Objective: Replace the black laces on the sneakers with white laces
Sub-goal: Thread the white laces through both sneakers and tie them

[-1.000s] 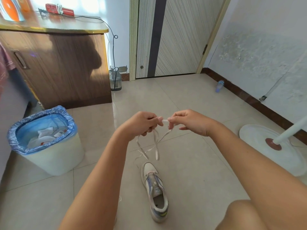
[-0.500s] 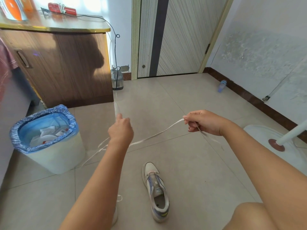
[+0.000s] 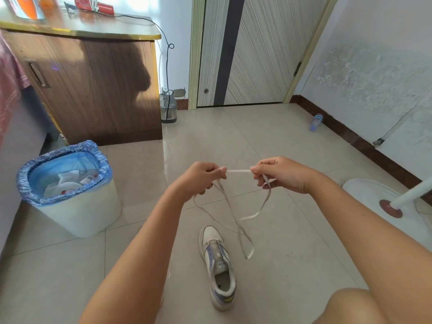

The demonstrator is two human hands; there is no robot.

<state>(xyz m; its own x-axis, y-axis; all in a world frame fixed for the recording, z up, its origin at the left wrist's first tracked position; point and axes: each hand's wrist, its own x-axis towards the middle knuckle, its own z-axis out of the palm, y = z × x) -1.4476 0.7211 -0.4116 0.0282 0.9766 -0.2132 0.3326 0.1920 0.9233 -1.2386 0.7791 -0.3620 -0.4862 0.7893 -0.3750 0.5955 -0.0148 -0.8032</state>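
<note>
While left hand (image 3: 203, 178) pinches white lace (image 3: 238, 171), right hand (image 3: 280, 175) pinches it too, stretched between.

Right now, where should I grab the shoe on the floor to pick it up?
Grab the sneaker at its heel collar, coming down from above on the near side. It stands upright on the floor with its open mouth facing up and its heel toward you, so your fingers can hook inside. No lace shows in it.
</note>
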